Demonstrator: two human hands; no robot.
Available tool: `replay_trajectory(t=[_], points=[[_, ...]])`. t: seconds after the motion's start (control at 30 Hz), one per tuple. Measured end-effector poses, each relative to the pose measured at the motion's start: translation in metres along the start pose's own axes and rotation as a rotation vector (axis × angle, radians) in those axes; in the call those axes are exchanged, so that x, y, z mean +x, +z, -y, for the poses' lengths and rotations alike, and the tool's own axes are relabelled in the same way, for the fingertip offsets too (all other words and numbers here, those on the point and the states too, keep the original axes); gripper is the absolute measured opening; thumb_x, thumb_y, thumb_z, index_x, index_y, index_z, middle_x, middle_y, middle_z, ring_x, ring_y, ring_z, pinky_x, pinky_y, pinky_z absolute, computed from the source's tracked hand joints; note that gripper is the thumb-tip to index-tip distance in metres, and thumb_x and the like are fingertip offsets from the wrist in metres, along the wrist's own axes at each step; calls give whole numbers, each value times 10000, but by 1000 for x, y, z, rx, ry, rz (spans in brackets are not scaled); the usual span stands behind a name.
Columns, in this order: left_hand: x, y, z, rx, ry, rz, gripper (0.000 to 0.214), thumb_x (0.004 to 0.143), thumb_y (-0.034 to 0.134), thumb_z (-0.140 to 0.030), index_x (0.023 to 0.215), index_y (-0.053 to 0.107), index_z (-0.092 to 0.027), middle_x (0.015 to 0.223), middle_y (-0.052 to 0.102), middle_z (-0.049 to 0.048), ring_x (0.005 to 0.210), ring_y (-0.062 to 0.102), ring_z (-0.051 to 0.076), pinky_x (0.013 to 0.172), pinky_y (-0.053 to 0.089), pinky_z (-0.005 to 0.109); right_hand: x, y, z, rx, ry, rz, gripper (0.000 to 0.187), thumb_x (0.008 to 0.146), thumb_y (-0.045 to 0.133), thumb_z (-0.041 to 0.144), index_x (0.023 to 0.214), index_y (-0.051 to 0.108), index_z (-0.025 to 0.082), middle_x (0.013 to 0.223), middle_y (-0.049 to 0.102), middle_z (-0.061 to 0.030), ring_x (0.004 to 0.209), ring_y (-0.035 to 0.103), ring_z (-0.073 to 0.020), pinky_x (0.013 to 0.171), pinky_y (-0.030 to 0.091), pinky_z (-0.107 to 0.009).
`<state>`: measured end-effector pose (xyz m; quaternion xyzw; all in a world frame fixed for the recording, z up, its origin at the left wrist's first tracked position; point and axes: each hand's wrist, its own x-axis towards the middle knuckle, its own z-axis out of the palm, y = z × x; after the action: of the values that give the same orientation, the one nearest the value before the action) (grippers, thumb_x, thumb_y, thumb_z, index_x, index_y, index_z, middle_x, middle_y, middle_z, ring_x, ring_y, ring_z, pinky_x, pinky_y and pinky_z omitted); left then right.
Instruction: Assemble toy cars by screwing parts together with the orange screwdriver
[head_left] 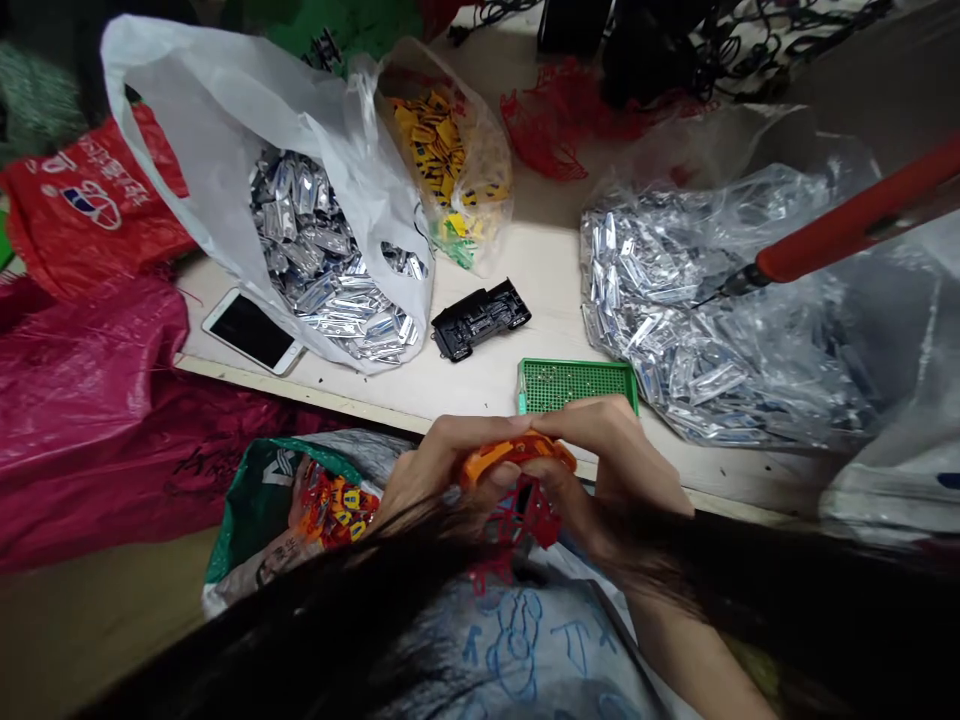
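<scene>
Both hands meet low in the middle, at the table's front edge, around an orange plastic toy car part (517, 455). My left hand (442, 465) grips its left end, thumb below and fingers along the top. From the other side my right hand (600, 450) pinches the right end. The fingers cover much of the part's ends. Just beyond the fingertips lies a green mesh tray (577, 372) with tiny metal bits in it. Farther back on the table is a black plastic toy vehicle part (481, 318). Red plastic netting or scraps (525, 515) show beneath the hands.
A white bag (225, 130) and a clear bag (697, 330) hold silvery parts. A small bag (487, 200) has yellow pieces. An orange-red screwdriver (855, 220) hangs in from the right. A phone (253, 330) lies left. Below the edge stands a bag of orange pieces (337, 505).
</scene>
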<state>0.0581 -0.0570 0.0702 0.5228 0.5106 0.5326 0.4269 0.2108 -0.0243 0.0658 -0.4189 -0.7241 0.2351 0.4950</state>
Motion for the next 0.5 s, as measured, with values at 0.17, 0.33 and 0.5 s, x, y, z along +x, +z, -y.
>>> replay_trajectory(t=[0.17, 0.33, 0.5], points=[[1, -1, 0, -16, 5, 28, 223, 899, 719, -367, 1108, 723, -290, 976, 800, 39, 805, 758, 242, 648, 645, 370, -6, -6, 3, -83, -3, 55, 271, 882, 661, 145, 1122, 640, 269, 862, 684, 11, 799, 603, -157, 701, 493, -309], [2, -3, -3, -6, 58, 61, 238, 915, 708, -299, 1149, 711, -343, 950, 806, -6, 727, 762, 213, 564, 631, 331, -13, -4, 6, -82, 34, 33, 258, 907, 628, 151, 1144, 628, 254, 870, 642, -1, 885, 606, -165, 748, 520, -317], [3, -2, -17, 152, 153, 42, 254, 928, 684, -315, 1168, 698, -399, 927, 807, -58, 688, 758, 161, 527, 621, 271, -16, -2, 11, -60, 62, -7, 205, 919, 619, 197, 1120, 631, 234, 858, 631, -14, 911, 605, -192, 819, 542, -390]])
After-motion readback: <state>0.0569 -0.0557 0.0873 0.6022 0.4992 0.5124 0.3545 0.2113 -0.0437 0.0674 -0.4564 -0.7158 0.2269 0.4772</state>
